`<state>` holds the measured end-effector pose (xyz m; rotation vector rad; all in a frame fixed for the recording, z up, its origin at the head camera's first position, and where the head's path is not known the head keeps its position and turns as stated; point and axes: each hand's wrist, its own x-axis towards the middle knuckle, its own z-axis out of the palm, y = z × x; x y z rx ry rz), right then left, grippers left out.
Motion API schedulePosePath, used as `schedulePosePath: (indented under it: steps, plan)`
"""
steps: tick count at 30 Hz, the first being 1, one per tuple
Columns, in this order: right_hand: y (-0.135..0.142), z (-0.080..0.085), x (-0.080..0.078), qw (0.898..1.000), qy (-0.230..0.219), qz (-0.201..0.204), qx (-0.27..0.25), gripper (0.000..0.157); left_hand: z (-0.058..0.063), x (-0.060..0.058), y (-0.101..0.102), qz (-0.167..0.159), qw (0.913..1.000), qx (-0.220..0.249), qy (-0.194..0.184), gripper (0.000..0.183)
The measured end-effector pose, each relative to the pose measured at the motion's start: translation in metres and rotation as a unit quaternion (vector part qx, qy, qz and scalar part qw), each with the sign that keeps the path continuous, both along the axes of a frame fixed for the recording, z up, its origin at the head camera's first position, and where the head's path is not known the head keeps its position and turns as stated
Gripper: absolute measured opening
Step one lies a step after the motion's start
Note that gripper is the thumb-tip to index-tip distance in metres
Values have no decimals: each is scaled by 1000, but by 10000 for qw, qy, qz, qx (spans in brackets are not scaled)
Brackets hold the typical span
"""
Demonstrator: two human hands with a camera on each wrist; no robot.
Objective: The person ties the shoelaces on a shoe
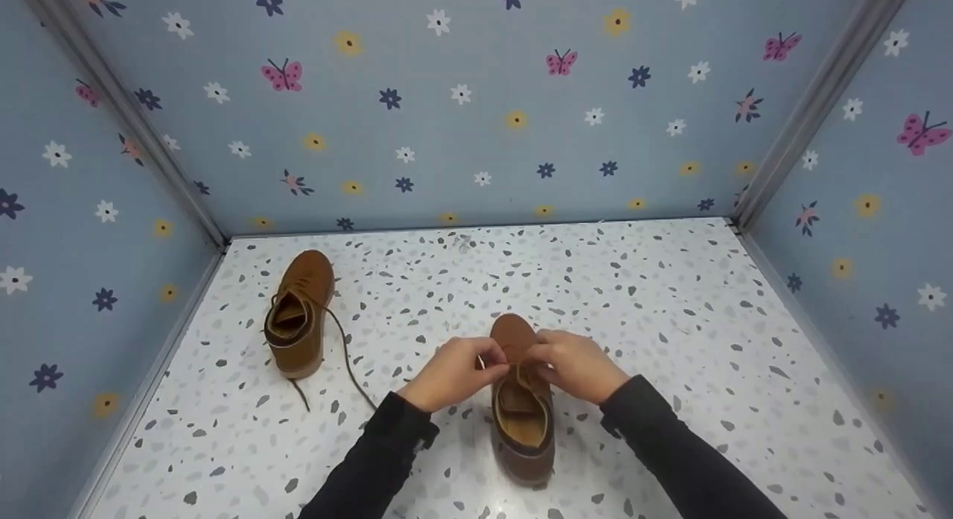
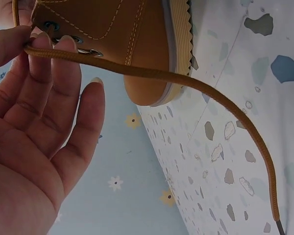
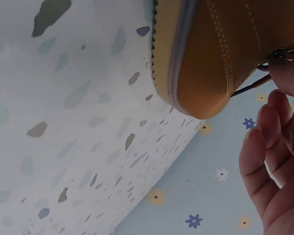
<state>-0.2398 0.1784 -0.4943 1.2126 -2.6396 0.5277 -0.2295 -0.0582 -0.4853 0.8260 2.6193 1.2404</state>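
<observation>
On the speckled surface [image 1: 417,281], the shoe [image 1: 523,430] is flanked by the left hand [image 1: 453,374] and the right hand [image 1: 577,363], by each of which the lace [image 2: 186,81] is pinched, with the other shoe [image 1: 313,318] to its left. The lace should feel light and limp, best gripped near its dark tip [image 2: 280,227]; the stiffer shoe is best steadied by its heel [image 1: 527,467]. By the left wrist view, a lace tail running past the shoe is revealed, not made out in the head view.

Pale-blue smooth back wall [image 1: 476,65] w/ printed white, navy & yellow flowers + pink butterflies; matching L side wall [image 1: 67,228] & R side wall [image 1: 856,228]. Straight grey strips [image 1: 817,102] line both back corners. White terrazzo-look surface [image 1: 655,318] below, irreg. grey flecks; soft glare nr. bottom edge.
</observation>
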Motion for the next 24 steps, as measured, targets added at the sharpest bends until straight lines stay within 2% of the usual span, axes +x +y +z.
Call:
schedulePosePath:
  steps: [4, 9, 15, 19, 24]
  plan:
    - [8, -1, 0, 9989, 461, -35, 24, 13, 0, 0, 0, 1, 10000, -39, -49, 4]
    - [29, 4, 1, 9978, 565, -333, -103, 8, 0, 0, -2, -41, 10000, 4, -38, 5]
    - [60, 10, 4, 9928, 409, -1091, -292, 10, -1, 1, -5, -57, 10000, 19, 10, 6]
    - [77, 10, 8, 9884, 309, -1431, -395, 11, -3, 2, -7, -41, 10000, 8, -37, 5]
    - [90, 7, 11, 9819, -152, -1866, -291, 9, -4, 2, -11, -29, 10000, -29, -78, 5]
